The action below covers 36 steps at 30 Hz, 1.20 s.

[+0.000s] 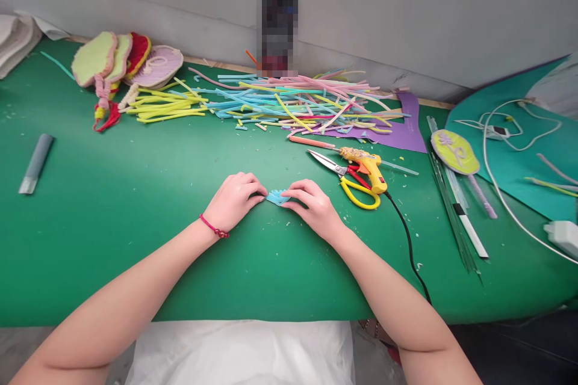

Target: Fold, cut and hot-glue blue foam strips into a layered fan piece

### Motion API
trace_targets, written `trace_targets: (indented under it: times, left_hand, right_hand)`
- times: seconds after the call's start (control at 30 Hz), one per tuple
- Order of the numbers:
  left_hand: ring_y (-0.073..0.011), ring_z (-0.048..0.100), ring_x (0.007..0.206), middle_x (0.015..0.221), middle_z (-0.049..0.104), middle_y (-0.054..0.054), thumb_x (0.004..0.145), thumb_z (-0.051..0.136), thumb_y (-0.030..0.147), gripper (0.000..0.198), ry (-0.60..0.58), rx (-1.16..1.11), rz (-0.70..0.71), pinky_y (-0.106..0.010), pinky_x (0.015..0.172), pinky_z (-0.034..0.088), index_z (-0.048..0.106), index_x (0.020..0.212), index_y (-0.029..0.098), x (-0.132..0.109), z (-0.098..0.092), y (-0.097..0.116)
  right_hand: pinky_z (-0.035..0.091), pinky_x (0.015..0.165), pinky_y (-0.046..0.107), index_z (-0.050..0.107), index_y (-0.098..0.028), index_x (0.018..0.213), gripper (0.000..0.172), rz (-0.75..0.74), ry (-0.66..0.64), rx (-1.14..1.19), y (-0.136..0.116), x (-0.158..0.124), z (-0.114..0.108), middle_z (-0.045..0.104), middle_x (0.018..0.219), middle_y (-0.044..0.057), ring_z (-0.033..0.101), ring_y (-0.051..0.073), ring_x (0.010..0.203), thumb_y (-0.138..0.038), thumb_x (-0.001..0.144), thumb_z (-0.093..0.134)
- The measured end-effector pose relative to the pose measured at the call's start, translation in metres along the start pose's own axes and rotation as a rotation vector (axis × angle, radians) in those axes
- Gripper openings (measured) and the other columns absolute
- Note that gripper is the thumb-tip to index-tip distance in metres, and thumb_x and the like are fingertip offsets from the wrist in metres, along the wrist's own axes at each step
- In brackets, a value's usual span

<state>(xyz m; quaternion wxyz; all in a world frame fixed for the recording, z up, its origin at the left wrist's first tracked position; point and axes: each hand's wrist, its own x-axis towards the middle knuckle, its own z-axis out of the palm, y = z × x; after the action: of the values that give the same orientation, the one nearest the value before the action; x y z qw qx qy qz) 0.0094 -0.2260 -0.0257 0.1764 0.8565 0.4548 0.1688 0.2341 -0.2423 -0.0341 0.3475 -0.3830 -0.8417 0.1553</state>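
Note:
Between my two hands, low over the green table (149,192), is a small light-blue ribbed piece (276,196) that looks like short pipe cleaner lengths set side by side. My left hand (237,195) pinches its left end between thumb and fingers. On the other side, my right hand (311,201) has thumb and fingers closed on its right edge. Fingertips cover both ends of the piece. To the right of my right hand lie scissors (361,194) with yellow handles and a yellow glue gun (368,167), its black cord running toward the table's front edge.
Behind my hands lies a heap of pink, blue and yellow pipe cleaners (289,102) on purple sheet (406,132). Fuzzy fan shapes (97,60) sit back left. A grey tube (37,163) lies left. At right are a yellow fan (455,151), thin green stems (449,210) and a white cable (497,186).

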Motion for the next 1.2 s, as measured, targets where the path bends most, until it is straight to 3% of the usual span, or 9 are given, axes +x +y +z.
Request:
trace_targets:
  times: [0.27,0.43,0.6,0.83,0.97,1.1,1.2]
  left_hand:
    - [-0.0190,0.056,0.083,0.092,0.066,-0.004,0.086,0.060,0.021,0.009,0.012,-0.029,-0.010,-0.034,0.077,0.043,0.068,0.090,0.019,0.000,0.000,-0.001]
    - [-0.0189,0.056,0.082,0.088,0.066,-0.003,0.087,0.061,0.022,0.009,0.024,-0.094,-0.045,-0.034,0.075,0.043,0.069,0.085,0.020,0.004,0.005,-0.001]
    - [-0.0186,0.055,0.082,0.089,0.065,-0.003,0.088,0.058,0.022,0.011,-0.009,-0.094,-0.010,-0.034,0.076,0.043,0.068,0.088,0.020,0.011,0.006,0.001]
    - [-0.0180,0.055,0.081,0.089,0.065,-0.003,0.089,0.056,0.023,0.012,-0.058,-0.109,0.044,-0.033,0.074,0.042,0.067,0.087,0.021,0.015,0.001,-0.003]
    - [-0.0169,0.055,0.079,0.087,0.065,-0.002,0.089,0.056,0.022,0.012,-0.052,-0.131,0.053,-0.032,0.074,0.042,0.067,0.084,0.021,0.015,0.001,-0.005]
    - [-0.0167,0.055,0.078,0.087,0.066,-0.002,0.089,0.057,0.022,0.011,-0.057,-0.119,0.064,-0.032,0.074,0.042,0.067,0.084,0.021,0.015,0.001,-0.005]
    - [-0.0167,0.056,0.079,0.087,0.066,-0.002,0.090,0.055,0.022,0.013,-0.046,-0.094,0.064,-0.032,0.074,0.042,0.067,0.085,0.021,0.012,-0.001,-0.005]
  right_hand:
    - [0.052,0.078,0.034,0.068,-0.022,0.094,0.013,0.143,0.199,-0.133,0.008,0.001,-0.031,0.061,0.088,0.006,0.060,0.017,0.084,-0.023,0.090,0.056]
    - [0.054,0.077,0.035,0.068,-0.024,0.101,0.020,0.458,0.296,-0.212,0.018,-0.009,-0.074,0.063,0.099,0.006,0.062,0.018,0.084,-0.035,0.089,0.056]
    - [0.053,0.073,0.036,0.068,-0.019,0.102,0.035,0.717,0.347,-0.357,0.049,-0.035,-0.108,0.064,0.100,0.009,0.062,0.018,0.080,-0.046,0.084,0.056]
    - [0.048,0.081,0.039,0.065,-0.016,0.109,0.054,1.019,0.216,-0.305,0.074,-0.039,-0.107,0.066,0.105,0.012,0.062,0.024,0.090,-0.060,0.081,0.051]
    - [0.047,0.079,0.038,0.065,-0.017,0.107,0.054,1.114,0.154,-0.339,0.079,-0.029,-0.104,0.068,0.103,0.010,0.061,0.025,0.090,-0.062,0.080,0.051]
    - [0.046,0.075,0.037,0.063,-0.017,0.106,0.047,1.060,0.073,-0.426,0.087,-0.031,-0.105,0.067,0.104,0.012,0.062,0.026,0.090,-0.056,0.085,0.045]
    - [0.046,0.077,0.038,0.062,-0.016,0.104,0.045,0.987,0.088,-0.486,0.092,-0.036,-0.107,0.067,0.103,0.015,0.062,0.027,0.092,-0.053,0.088,0.041]
